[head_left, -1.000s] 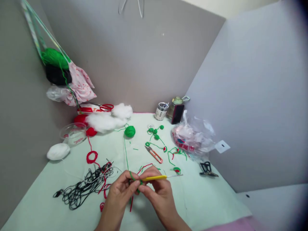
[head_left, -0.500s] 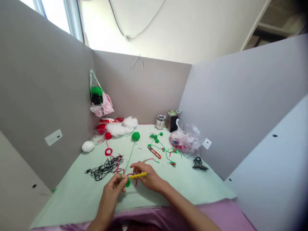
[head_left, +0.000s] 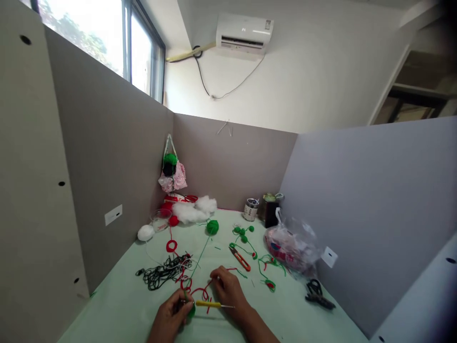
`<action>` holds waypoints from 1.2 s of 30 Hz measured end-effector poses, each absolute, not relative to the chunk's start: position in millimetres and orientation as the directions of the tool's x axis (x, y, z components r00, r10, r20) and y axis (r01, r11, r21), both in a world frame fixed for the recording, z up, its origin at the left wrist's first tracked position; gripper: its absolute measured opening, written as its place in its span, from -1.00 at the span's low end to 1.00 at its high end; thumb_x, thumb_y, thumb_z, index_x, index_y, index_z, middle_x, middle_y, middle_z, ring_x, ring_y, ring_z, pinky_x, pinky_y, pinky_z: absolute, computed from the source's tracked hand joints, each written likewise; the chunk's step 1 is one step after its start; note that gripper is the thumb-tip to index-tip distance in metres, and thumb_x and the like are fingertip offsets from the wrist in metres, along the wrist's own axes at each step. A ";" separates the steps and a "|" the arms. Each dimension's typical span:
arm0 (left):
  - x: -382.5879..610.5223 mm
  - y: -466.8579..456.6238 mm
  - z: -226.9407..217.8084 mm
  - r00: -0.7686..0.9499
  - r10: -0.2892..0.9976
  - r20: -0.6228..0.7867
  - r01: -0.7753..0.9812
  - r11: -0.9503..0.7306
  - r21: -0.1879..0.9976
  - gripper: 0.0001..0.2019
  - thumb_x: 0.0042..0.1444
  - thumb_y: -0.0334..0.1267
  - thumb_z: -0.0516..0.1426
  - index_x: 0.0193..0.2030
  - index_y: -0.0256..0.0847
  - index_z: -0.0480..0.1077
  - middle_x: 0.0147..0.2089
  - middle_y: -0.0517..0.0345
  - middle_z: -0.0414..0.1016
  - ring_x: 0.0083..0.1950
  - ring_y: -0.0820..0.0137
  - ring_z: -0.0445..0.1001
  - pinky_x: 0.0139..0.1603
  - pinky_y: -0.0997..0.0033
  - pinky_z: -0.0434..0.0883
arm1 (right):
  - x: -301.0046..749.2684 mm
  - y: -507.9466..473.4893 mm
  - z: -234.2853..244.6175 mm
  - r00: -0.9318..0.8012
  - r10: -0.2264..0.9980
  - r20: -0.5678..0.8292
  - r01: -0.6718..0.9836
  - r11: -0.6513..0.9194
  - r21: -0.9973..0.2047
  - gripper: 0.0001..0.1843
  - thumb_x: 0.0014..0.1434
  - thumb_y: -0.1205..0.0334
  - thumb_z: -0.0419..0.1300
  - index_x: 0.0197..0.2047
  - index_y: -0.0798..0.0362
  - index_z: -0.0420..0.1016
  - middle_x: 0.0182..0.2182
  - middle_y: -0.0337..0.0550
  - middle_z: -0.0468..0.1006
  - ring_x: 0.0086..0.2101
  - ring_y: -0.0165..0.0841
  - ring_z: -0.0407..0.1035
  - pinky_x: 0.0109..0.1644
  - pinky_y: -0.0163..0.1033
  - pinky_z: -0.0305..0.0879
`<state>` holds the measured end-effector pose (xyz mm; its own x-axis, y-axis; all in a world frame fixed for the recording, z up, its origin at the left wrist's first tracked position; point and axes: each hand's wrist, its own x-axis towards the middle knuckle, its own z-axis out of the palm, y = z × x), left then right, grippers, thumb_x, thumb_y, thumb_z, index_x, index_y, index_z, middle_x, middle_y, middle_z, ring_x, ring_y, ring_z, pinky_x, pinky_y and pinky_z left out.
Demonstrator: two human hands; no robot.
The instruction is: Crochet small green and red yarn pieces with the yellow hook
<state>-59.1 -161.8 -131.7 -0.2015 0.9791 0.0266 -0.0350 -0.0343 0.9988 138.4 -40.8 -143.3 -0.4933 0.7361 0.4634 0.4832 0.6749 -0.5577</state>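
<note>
My left hand (head_left: pixel 171 317) is low in the view, its fingers pinched on a small green crochet piece (head_left: pixel 191 311). A yellow-handled crochet hook (head_left: pixel 209 304) sticks out to the right from those fingertips, metal tip pointing right. My right hand (head_left: pixel 228 291) lies just behind the hook. Its fingers are curled, and the tips are closed on a thin yarn strand (head_left: pixel 206 287) that runs to the red loops (head_left: pixel 185 285) on the table. A green thread leads from my hands up to a green yarn ball (head_left: pixel 212 227).
On the pale green table (head_left: pixel 117 305) lie a black cord tangle (head_left: pixel 164 273), red snips (head_left: pixel 240 258), small green crochet balls (head_left: pixel 243 233), white stuffing (head_left: pixel 194 209), a plastic bag (head_left: pixel 293 243), black clips (head_left: pixel 316 291) and cups (head_left: pixel 251 209). Grey partition walls (head_left: pixel 107 157) stand on three sides.
The view has tilted up and pulled back, so my hands sit lower and smaller. My right hand has left the hook's handle and reached forward to the yarn.
</note>
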 end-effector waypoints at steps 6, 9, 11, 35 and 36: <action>-59.4 -160.2 -133.7 -0.188 0.981 0.043 -0.026 -0.049 0.998 -0.44 -0.05 0.35 0.32 -0.37 -0.18 0.46 -0.55 0.32 0.22 -0.49 0.41 0.19 -0.42 0.43 0.15 | 138.6 -39.2 -143.0 -0.509 0.724 0.465 0.488 0.688 -0.537 -0.77 0.26 0.48 0.10 -0.23 0.03 0.54 -0.31 -0.12 0.60 -0.31 -0.29 0.50 -0.20 -0.26 0.32; -60.6 -161.0 -132.0 -0.166 0.986 0.030 -0.018 -0.034 0.999 -0.46 -0.05 0.31 0.34 -0.36 -0.20 0.48 -0.56 0.31 0.24 -0.48 0.40 0.22 -0.41 0.43 0.17 | 139.0 -38.6 -144.3 -0.502 0.733 0.460 0.491 0.679 -0.546 -0.76 0.25 0.49 0.10 -0.22 0.03 0.55 -0.31 -0.12 0.61 -0.30 -0.30 0.51 -0.19 -0.26 0.33; -60.4 -161.6 -130.9 -0.173 0.985 0.027 -0.016 -0.030 0.999 -0.48 -0.03 0.29 0.33 -0.36 -0.19 0.48 -0.56 0.32 0.24 -0.49 0.41 0.20 -0.42 0.44 0.16 | 139.1 -38.5 -144.6 -0.497 0.737 0.458 0.492 0.674 -0.551 -0.76 0.25 0.49 0.10 -0.22 0.03 0.55 -0.30 -0.12 0.62 -0.30 -0.30 0.51 -0.18 -0.26 0.34; -59.8 -172.7 -118.0 -0.249 0.968 0.037 -0.091 -0.061 0.994 -0.49 -0.04 0.27 0.39 -0.39 -0.19 0.50 -0.45 0.25 0.37 -0.43 0.42 0.26 -0.38 0.43 0.22 | 137.3 -73.6 -114.3 -0.595 0.653 0.469 0.437 0.753 -0.492 -0.59 0.24 0.40 0.22 0.15 -0.03 0.53 -0.09 -0.03 0.62 -0.16 -0.24 0.51 -0.07 -0.18 0.43; -60.4 -175.1 -114.2 -0.239 0.971 0.013 -0.120 -0.043 0.992 -0.49 -0.04 0.26 0.40 -0.39 -0.19 0.49 -0.44 0.25 0.38 -0.43 0.43 0.25 -0.39 0.44 0.22 | 136.5 -83.5 -109.4 -0.600 0.639 0.481 0.412 0.762 -0.499 -0.55 0.28 0.37 0.22 0.22 -0.07 0.48 -0.05 -0.03 0.61 -0.12 -0.25 0.52 -0.04 -0.19 0.44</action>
